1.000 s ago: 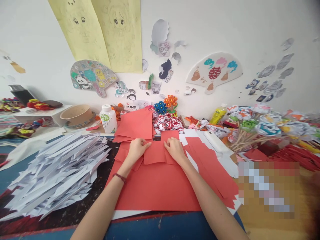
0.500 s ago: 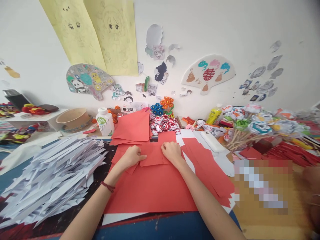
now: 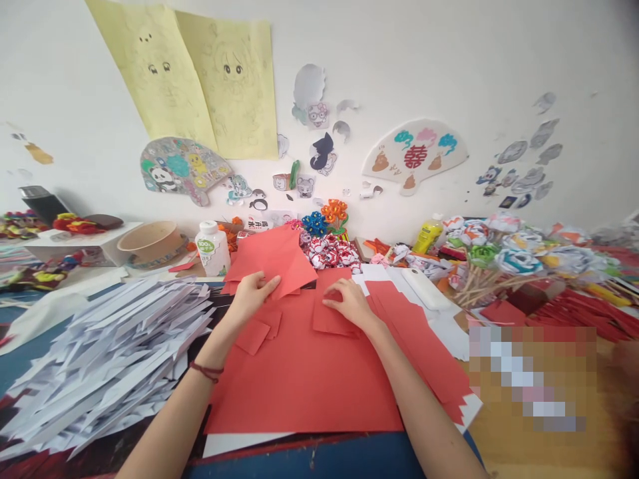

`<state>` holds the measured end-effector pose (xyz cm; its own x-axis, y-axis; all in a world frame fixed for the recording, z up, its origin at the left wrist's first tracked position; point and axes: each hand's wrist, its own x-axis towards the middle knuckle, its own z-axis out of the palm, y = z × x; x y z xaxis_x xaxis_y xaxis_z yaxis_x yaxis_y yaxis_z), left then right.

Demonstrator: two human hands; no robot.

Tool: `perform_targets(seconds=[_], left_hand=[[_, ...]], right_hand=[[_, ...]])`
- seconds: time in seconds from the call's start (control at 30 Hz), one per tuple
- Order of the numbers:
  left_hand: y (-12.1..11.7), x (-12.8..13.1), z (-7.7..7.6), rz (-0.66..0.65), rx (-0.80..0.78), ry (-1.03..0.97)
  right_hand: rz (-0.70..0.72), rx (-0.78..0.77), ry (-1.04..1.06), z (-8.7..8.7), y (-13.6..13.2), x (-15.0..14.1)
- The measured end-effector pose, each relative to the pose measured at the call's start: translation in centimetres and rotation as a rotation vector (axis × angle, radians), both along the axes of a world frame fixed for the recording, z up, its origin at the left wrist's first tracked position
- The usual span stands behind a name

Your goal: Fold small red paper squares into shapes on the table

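Note:
My left hand (image 3: 251,296) pinches a square sheet of red paper (image 3: 293,269) between thumb and fingers. The sheet is turned at an angle over a pile of red paper squares (image 3: 249,249). My right hand (image 3: 351,303) has its fingers curved and apart, just over a small stack of red paper (image 3: 332,322); whether it touches the stack I cannot tell. Under both hands lies a large red sheet (image 3: 304,392) with white paper beneath it. Smaller red pieces (image 3: 253,336) rest below my left hand.
A heap of folded white paper strips (image 3: 114,359) fills the left. More red sheets (image 3: 419,346) lie at right, beside a white device (image 3: 424,288). Behind stand a white bottle (image 3: 212,247), a yellow bottle (image 3: 428,233) and paper flowers (image 3: 519,256). A blurred person's hand is at the far right.
My left hand has moved up and taken a red square toward the back pile. The right hand's fingers have spread from a closed curl. The view has tilted slightly up.

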<state>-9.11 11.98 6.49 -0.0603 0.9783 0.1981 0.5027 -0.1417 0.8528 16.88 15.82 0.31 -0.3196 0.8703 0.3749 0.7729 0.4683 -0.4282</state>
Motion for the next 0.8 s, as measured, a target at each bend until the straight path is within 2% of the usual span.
perform_targets(seconds=[0.07,0.2,0.3,0.4,0.47,0.6,0.7,0.8], left_hand=[[0.0,-0.5,0.3,-0.013,0.004,-0.078],[-0.9,-1.5,0.6,0.003,0.019,-0.014],[-1.3,-1.3,0.4,-0.037,0.024,0.043],[-1.0,0.0,0.0,-0.093,0.064,0.114],[-0.6,1.0,-0.2,-0.089,0.081,0.206],[-0.2,2.9,-0.3,0.107,0.089,0.458],[-0.5,4.0,-0.6,0.268,0.187,0.546],[-1.0,4.6,-1.1,0.326,0.332,0.601]], right_hand=[[0.002,-0.016,-0.014,-0.1,0.0,0.1],[-0.01,-0.013,0.045,-0.1,0.2,0.0],[0.064,-0.096,0.367,0.5,0.0,-0.5],[0.263,-0.37,0.78,1.3,-0.7,-1.6],[0.254,-0.452,0.95,1.5,-1.3,-2.6],[0.103,-0.429,1.11,1.2,-2.2,-4.2],[0.077,-0.471,1.16,1.0,-2.5,-4.6],[0.091,-0.504,1.196,1.1,-2.7,-4.8]])
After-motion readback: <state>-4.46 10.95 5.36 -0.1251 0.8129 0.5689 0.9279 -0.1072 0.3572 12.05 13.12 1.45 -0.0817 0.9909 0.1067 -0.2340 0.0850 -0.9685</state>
